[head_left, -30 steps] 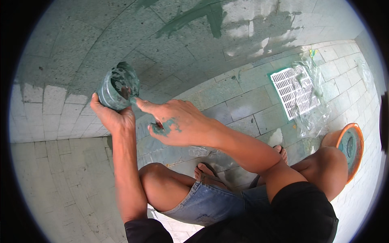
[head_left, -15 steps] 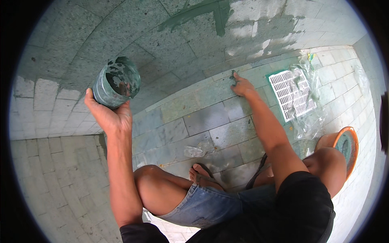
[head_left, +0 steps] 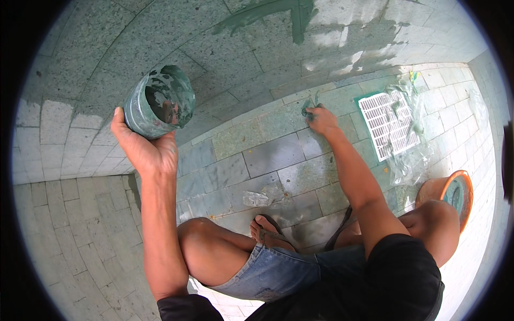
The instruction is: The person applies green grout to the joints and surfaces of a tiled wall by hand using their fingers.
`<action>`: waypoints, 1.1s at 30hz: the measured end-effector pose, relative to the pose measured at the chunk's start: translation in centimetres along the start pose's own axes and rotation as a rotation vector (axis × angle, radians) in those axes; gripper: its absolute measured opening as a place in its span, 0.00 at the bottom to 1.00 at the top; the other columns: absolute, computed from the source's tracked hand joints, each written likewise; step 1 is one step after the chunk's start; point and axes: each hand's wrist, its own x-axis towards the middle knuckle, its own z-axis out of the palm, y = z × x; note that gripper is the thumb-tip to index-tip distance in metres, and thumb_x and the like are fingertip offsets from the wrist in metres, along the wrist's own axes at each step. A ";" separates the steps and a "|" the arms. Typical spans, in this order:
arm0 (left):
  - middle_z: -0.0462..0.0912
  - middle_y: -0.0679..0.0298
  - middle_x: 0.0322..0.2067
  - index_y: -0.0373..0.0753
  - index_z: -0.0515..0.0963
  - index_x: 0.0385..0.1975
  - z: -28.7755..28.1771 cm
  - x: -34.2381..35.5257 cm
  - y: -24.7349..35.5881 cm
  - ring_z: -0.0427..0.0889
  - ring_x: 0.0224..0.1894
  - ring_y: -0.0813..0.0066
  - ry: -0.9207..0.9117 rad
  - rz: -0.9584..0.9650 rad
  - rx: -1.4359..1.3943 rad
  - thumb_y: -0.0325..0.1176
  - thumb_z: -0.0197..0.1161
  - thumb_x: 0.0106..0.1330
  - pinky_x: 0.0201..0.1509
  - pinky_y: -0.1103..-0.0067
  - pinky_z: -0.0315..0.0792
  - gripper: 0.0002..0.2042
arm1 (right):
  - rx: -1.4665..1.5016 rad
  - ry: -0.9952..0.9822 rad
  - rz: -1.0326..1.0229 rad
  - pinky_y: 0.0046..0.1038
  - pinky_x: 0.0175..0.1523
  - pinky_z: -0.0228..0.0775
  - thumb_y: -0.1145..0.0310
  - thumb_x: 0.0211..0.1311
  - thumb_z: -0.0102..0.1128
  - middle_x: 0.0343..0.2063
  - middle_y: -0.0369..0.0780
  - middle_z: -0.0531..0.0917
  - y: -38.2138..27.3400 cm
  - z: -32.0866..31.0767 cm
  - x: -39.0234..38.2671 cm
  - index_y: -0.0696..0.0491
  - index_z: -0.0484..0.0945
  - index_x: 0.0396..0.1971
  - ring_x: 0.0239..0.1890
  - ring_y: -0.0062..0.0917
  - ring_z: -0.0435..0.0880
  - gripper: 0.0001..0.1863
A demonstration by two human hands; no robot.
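Note:
My left hand point(head_left: 147, 147) is closed round the lower part of a round, can-like container point(head_left: 136, 109). Its open mouth tilts to the right, and grey-green paste coats its inside. Low by the foot of the tiled wall point(head_left: 214, 80), my right hand point(head_left: 324, 121) is closed, its fingers bent toward the floor tiles. Dark green smears show at its fingertips, and what they pinch, if anything, cannot be made out. A dark green patch of paste point(head_left: 296, 27) marks the wall above.
Right of my right hand lies a white slotted grate point(head_left: 383, 125) on the tiled floor point(head_left: 273, 152), with crumpled clear plastic point(head_left: 412, 160) over its edge. An orange bucket point(head_left: 433, 190) stands beside my right knee. Another plastic scrap point(head_left: 257, 199) lies near my sandalled foot point(head_left: 267, 227).
My left hand has tilted the container and shifted it slightly up and to the right. My right hand has moved slightly, its fingers now more curled.

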 end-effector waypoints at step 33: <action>0.69 0.55 0.56 0.36 0.66 0.57 0.8 -0.8 0.1 0.69 0.59 0.59 0.015 -0.024 0.029 0.50 0.49 0.69 0.60 0.60 0.70 0.25 | 1.955 0.051 0.374 0.21 0.23 0.65 0.76 0.57 0.56 0.37 0.38 0.73 -10.8 -3.9 1.3 0.50 0.39 0.71 0.25 0.19 0.72 0.46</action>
